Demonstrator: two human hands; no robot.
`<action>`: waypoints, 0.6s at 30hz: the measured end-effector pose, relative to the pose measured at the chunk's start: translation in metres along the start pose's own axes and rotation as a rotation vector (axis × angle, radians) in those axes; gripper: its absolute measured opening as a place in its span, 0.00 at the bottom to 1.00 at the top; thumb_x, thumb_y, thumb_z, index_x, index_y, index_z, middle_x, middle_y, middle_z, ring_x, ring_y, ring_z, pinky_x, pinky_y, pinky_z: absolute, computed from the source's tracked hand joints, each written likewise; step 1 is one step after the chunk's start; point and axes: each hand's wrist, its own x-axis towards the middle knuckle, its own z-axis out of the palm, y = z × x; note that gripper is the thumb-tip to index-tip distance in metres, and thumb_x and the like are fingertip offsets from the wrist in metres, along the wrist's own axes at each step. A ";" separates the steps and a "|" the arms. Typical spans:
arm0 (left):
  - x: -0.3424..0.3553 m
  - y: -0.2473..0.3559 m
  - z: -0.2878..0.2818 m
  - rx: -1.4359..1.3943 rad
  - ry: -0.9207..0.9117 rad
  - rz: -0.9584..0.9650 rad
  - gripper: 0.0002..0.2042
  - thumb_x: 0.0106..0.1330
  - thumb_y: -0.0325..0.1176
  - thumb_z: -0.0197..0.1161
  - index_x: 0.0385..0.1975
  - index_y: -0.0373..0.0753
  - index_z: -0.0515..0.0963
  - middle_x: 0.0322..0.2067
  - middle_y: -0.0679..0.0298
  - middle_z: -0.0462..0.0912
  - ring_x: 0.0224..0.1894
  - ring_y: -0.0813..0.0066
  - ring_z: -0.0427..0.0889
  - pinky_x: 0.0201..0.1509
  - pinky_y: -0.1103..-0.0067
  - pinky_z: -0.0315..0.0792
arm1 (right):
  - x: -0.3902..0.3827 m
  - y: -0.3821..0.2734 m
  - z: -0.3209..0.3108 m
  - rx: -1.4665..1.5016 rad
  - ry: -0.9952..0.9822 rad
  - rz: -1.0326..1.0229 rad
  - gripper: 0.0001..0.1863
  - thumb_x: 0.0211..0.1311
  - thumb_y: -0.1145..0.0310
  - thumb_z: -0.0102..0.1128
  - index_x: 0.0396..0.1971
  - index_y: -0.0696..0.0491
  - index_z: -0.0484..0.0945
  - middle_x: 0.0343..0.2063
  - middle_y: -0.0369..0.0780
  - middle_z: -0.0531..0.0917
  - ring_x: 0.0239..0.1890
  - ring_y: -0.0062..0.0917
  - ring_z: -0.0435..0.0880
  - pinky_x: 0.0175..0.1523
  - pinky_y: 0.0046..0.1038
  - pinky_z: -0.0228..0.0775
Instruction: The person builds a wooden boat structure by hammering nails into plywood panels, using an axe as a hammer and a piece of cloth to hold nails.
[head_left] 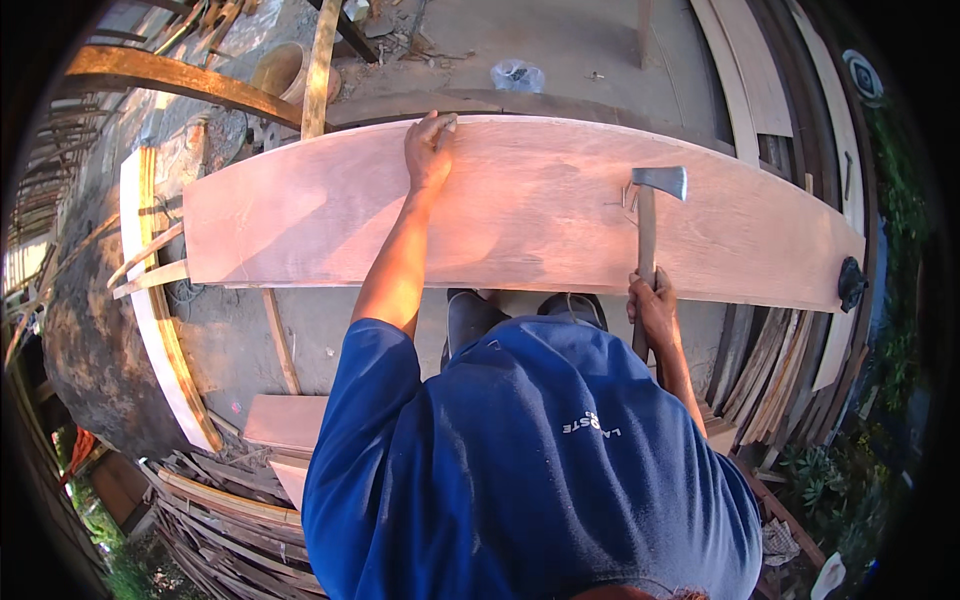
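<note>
A pinkish board stretches from side to side in front of the person, its far edge bowed outward. The left hand is at that far edge, left of the middle, its fingers bent over it; whether they pinch anything small there I cannot tell. The right hand is wrapped around the wooden handle of a hatchet, at the board's near edge. The hatchet's head is over the board's right half, blade toward the right; whether it touches the surface is unclear. Just left of the handle, a few thin nails lie on the board. A black lump sits at the board's right end. Beyond the far edge, a clear bag lies on the ground. Long planks run along the right, and wood strips are heaped at lower left.
</note>
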 end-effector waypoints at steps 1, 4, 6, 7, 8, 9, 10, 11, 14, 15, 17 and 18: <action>0.000 -0.004 0.002 -0.012 -0.008 -0.006 0.10 0.70 0.37 0.67 0.44 0.42 0.89 0.45 0.59 0.91 0.56 0.60 0.86 0.65 0.64 0.70 | 0.000 -0.006 0.018 -0.072 -0.046 -0.006 0.10 0.72 0.65 0.61 0.41 0.55 0.74 0.20 0.32 0.73 0.17 0.17 0.73 0.22 0.25 0.65; -0.001 -0.007 0.009 0.100 -0.044 -0.013 0.09 0.70 0.37 0.66 0.42 0.43 0.90 0.46 0.60 0.91 0.60 0.60 0.84 0.71 0.59 0.60 | 0.002 -0.039 0.066 -0.204 -0.158 -0.015 0.13 0.73 0.62 0.62 0.43 0.57 0.74 0.19 0.33 0.73 0.19 0.19 0.73 0.25 0.28 0.65; 0.000 -0.004 0.010 0.084 -0.046 -0.018 0.09 0.70 0.37 0.65 0.42 0.45 0.90 0.46 0.61 0.91 0.59 0.65 0.84 0.72 0.60 0.59 | 0.018 -0.039 0.088 -0.428 -0.148 -0.244 0.16 0.73 0.62 0.63 0.48 0.60 0.74 0.20 0.40 0.77 0.22 0.29 0.78 0.29 0.36 0.69; -0.002 -0.003 0.009 0.084 -0.052 -0.026 0.09 0.70 0.37 0.65 0.42 0.45 0.90 0.46 0.61 0.91 0.59 0.65 0.84 0.72 0.60 0.59 | 0.021 -0.044 0.097 -0.430 -0.149 -0.234 0.16 0.73 0.62 0.63 0.48 0.60 0.74 0.20 0.40 0.77 0.22 0.29 0.78 0.29 0.36 0.69; -0.001 0.001 0.009 0.084 -0.066 -0.030 0.09 0.71 0.38 0.65 0.42 0.45 0.90 0.46 0.61 0.91 0.59 0.65 0.84 0.72 0.60 0.58 | 0.017 -0.066 0.108 -0.493 -0.142 -0.326 0.18 0.73 0.63 0.63 0.51 0.60 0.73 0.22 0.45 0.79 0.25 0.35 0.81 0.32 0.39 0.71; 0.001 0.003 0.009 0.087 -0.077 -0.031 0.09 0.71 0.38 0.65 0.43 0.45 0.89 0.46 0.62 0.90 0.59 0.66 0.83 0.72 0.61 0.58 | 0.014 -0.086 0.119 -0.553 -0.136 -0.422 0.19 0.73 0.63 0.63 0.53 0.60 0.73 0.24 0.50 0.81 0.28 0.42 0.84 0.35 0.43 0.73; 0.001 0.003 0.008 0.084 -0.081 -0.031 0.09 0.71 0.38 0.65 0.43 0.45 0.89 0.46 0.62 0.90 0.59 0.66 0.83 0.72 0.61 0.58 | 0.013 -0.101 0.127 -0.553 -0.133 -0.418 0.19 0.73 0.63 0.63 0.53 0.60 0.73 0.24 0.50 0.81 0.28 0.42 0.84 0.35 0.43 0.73; 0.001 0.001 0.005 0.095 -0.087 -0.045 0.09 0.71 0.38 0.64 0.43 0.45 0.89 0.46 0.62 0.90 0.59 0.66 0.83 0.72 0.61 0.58 | 0.014 -0.116 0.136 -0.553 -0.137 -0.480 0.19 0.73 0.63 0.63 0.54 0.59 0.73 0.27 0.53 0.82 0.31 0.46 0.85 0.37 0.44 0.74; 0.000 -0.003 0.002 0.120 -0.091 -0.045 0.10 0.72 0.39 0.64 0.44 0.45 0.89 0.47 0.63 0.90 0.60 0.66 0.82 0.72 0.61 0.58 | 0.028 -0.131 0.161 -0.563 -0.096 -0.654 0.18 0.73 0.64 0.63 0.54 0.59 0.72 0.33 0.56 0.84 0.35 0.52 0.87 0.39 0.48 0.76; 0.000 -0.002 0.002 0.135 -0.084 -0.023 0.10 0.71 0.38 0.64 0.44 0.45 0.88 0.47 0.63 0.90 0.60 0.66 0.82 0.72 0.61 0.58 | 0.033 -0.133 0.165 -0.570 -0.048 -0.774 0.18 0.73 0.65 0.63 0.55 0.58 0.72 0.35 0.56 0.84 0.37 0.54 0.87 0.40 0.49 0.77; -0.001 0.003 0.002 0.129 -0.088 -0.015 0.09 0.71 0.37 0.64 0.44 0.45 0.88 0.47 0.63 0.90 0.60 0.65 0.82 0.72 0.61 0.58 | 0.048 -0.121 0.169 -0.627 -0.036 -0.799 0.19 0.74 0.64 0.62 0.56 0.58 0.71 0.34 0.56 0.85 0.37 0.54 0.87 0.40 0.48 0.77; -0.003 0.003 0.002 0.130 -0.088 0.000 0.09 0.70 0.36 0.65 0.44 0.45 0.88 0.48 0.64 0.90 0.59 0.65 0.82 0.72 0.61 0.58 | 0.055 -0.112 0.170 -0.678 -0.026 -0.832 0.19 0.75 0.63 0.61 0.57 0.58 0.71 0.34 0.55 0.85 0.37 0.55 0.87 0.40 0.47 0.77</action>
